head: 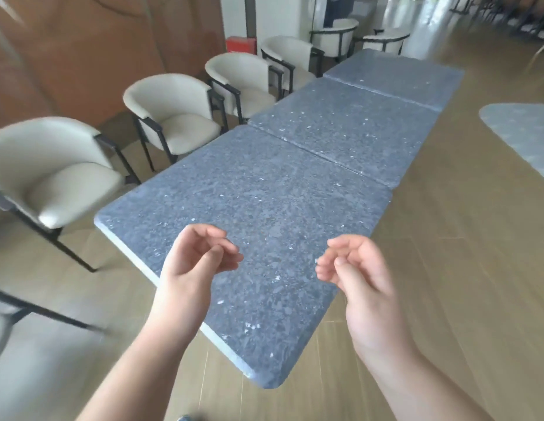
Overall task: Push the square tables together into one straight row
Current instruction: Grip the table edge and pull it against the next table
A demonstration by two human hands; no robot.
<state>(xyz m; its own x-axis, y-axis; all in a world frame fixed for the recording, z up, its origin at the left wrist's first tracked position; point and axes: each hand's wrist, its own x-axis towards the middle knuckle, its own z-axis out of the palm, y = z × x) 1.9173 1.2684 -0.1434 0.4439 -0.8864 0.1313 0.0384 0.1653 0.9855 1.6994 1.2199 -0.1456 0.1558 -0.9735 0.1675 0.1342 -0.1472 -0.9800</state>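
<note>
From the head camera, I see my two bare hands raised above the near end of a row of tables. My left hand (197, 262) has its fingers loosely curled and holds nothing; its grip is slack. My right hand (355, 268) is the same, fingers loosely curled, grip on nothing, palm turned inward toward the left hand. Neither hand touches a table.

Directly beneath and just beyond both hands lies the near table (249, 202), square, with a speckled grey-blue stone top. Ahead of the hands, the middle table (346, 129) butts against its far edge, and the far table (395, 77) butts against that one; the three form one line running away to the right.

To the left of my left hand, cream chairs (173, 117) with dark frames stand along that side of the row. To the right of my right hand, well apart, is the corner of a pale table (519, 132), on a wood floor (446, 268).
</note>
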